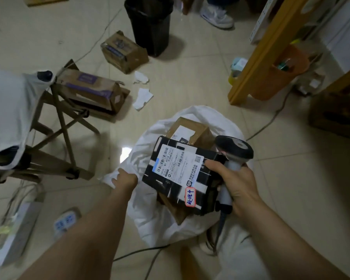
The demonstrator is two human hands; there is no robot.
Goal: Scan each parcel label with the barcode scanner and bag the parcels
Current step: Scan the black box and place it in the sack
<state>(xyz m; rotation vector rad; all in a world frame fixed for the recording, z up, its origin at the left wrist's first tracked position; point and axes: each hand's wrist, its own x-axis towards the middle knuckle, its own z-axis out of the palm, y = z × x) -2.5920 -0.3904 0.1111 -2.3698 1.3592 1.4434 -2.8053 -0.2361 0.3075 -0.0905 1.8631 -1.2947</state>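
While our left hand (126, 179) pinches the white bag (150, 223) by its rim at lower centre, our right hand (236, 185) grips the scanner (233, 149), thumb on the black parcel (176, 172).

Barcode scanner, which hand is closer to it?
Right. The right hand grips the barcode scanner; the left hand pinches the rim of the white bag, across the black parcel.
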